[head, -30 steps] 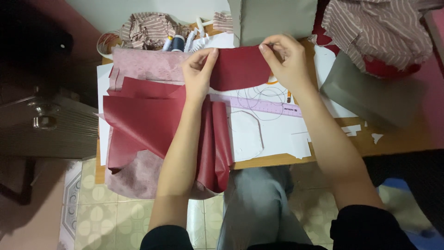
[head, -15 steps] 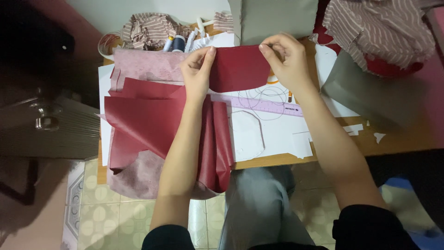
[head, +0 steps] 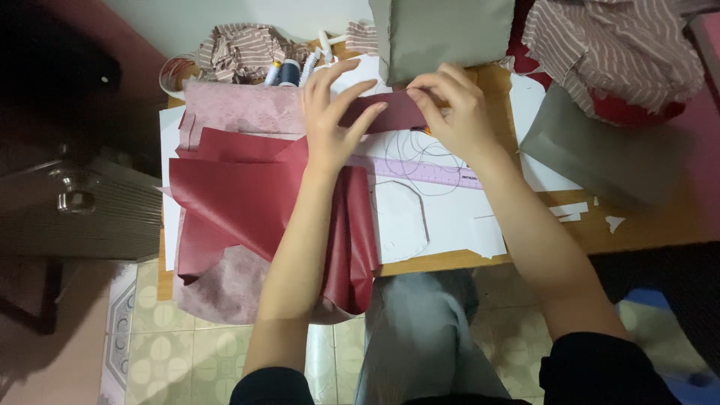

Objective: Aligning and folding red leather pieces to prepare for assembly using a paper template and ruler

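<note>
A small dark red leather piece (head: 391, 114), folded narrow, is held above the table between both hands. My left hand (head: 334, 120) pinches its left end with fingers spread. My right hand (head: 454, 112) grips its right end. Below them lie a lilac ruler (head: 435, 174), thin thread loops (head: 420, 154) and white paper patterns (head: 450, 217). A large sheet of dark red leather (head: 247, 199) is spread under my left forearm and hangs over the table's front edge.
Thread spools (head: 281, 73) and striped cloth (head: 244, 49) sit at the back. A grey fabric panel (head: 446, 30) stands behind the hands, another grey piece (head: 600, 154) lies at right. More striped cloth (head: 622, 45) is at the back right. Tiled floor (head: 150, 352) is below.
The red piece has been folded from a wide shape into a narrow strip. Both hands have moved closer together and slightly further up the table.
</note>
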